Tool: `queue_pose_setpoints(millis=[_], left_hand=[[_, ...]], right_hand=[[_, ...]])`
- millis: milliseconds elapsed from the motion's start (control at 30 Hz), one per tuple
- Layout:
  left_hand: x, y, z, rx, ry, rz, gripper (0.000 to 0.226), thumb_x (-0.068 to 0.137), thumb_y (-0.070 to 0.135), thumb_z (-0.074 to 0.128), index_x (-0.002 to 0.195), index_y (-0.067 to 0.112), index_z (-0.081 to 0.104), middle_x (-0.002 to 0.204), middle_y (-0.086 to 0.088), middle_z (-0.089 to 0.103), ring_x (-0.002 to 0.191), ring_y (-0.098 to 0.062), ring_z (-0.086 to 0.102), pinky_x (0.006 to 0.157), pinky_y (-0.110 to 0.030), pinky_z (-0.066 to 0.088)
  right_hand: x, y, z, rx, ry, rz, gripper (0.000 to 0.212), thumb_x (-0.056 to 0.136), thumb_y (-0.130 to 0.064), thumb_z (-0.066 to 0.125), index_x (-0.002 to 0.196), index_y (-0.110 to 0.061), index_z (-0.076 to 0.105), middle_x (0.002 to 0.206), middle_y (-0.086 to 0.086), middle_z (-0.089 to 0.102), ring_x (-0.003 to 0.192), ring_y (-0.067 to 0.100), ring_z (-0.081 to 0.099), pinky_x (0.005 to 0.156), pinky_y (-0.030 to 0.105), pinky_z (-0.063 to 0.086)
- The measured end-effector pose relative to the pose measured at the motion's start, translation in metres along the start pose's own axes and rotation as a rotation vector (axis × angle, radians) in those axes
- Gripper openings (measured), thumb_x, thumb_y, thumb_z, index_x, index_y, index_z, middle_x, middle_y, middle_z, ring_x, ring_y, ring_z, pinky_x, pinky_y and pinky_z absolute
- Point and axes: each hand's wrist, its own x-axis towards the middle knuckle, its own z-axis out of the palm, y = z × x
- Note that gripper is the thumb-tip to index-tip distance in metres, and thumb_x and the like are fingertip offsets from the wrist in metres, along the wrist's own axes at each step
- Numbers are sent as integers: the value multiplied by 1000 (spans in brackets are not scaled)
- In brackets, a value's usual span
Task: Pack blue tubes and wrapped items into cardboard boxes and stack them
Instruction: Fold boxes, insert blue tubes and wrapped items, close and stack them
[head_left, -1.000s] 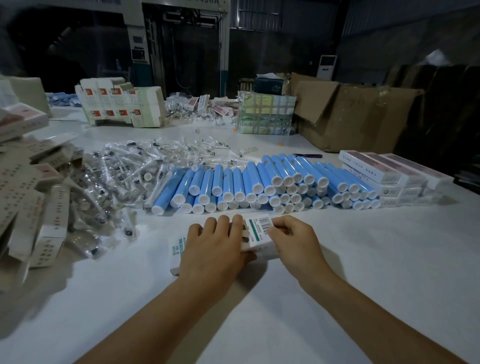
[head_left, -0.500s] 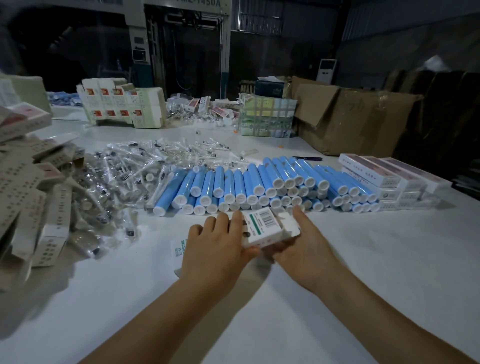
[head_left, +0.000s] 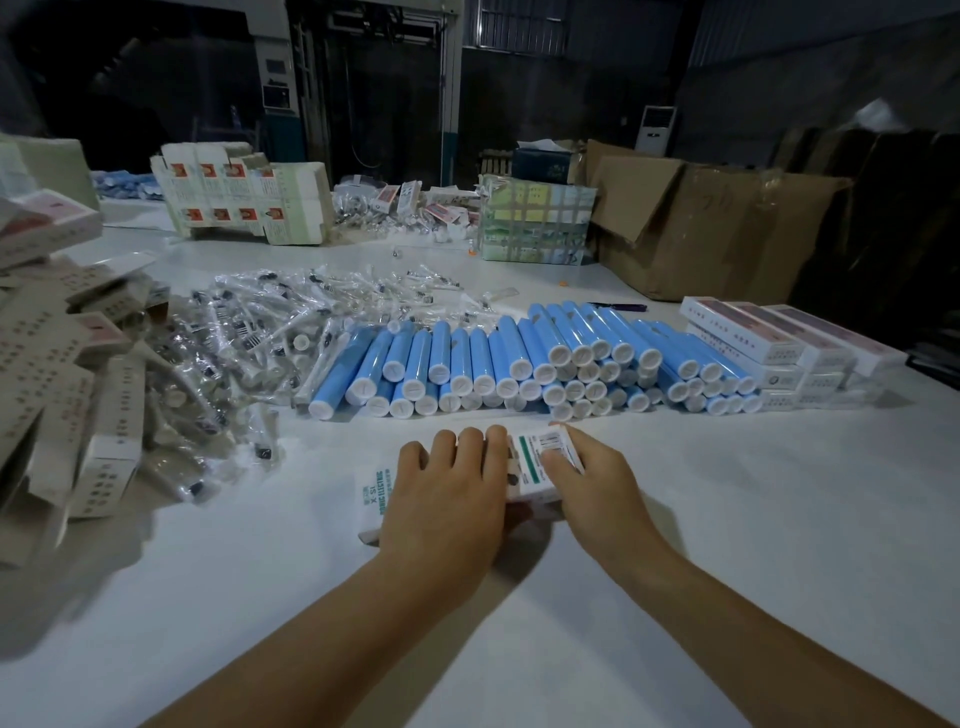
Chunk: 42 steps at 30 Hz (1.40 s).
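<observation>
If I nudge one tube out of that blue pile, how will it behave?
The blue tubes are round and smooth, so one will likely roll. They are piled in layers; upper ones may tumble. They look rigid, probably light.

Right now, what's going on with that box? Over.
Left hand holds white box flat on table. Right hand presses its end flap. Blue tubes wait behind. Nothing in the way.
</observation>
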Motion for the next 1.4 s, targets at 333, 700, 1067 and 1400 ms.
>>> queue_pose_setpoints(millis=[333, 700, 1067, 1400], left_hand=[[0, -2, -3, -20, 41, -36, 69, 95, 61, 24, 145, 15, 14, 135, -5, 39, 117, -24, 38, 98, -41, 29], [0, -11, -3, -117, 113, 3, 74, 90, 65, 33, 146, 17, 26, 135, -2, 45, 116, -22, 43, 98, -38, 32], [1, -3, -5, -26, 105, 36, 72, 77, 59, 66, 127, 8, 56, 105, -8, 63, 91, -25, 59, 78, -43, 48], [4, -3, -3, -108, 107, -41, 72, 89, 64, 38, 143, 16, 31, 129, -4, 49, 112, -24, 47, 92, -40, 36]], right_hand=[[3, -4, -3, 439, -130, 137, 21, 94, -19, 51, 92, -22, 72, 86, 5, 73, 83, 17, 69, 68, 30, 53], [8, -3, -5, 599, -35, 224, 28, 99, -10, 42, 121, -9, 61, 100, 11, 73, 91, 24, 71, 83, 45, 56], [7, 0, 0, 498, 65, 244, 31, 96, -10, 42, 99, -19, 71, 81, 6, 74, 68, 17, 71, 51, 29, 52], [5, 4, 4, 334, 34, 28, 41, 96, -7, 47, 119, -40, 53, 85, -15, 71, 79, 0, 69, 59, 14, 52]])
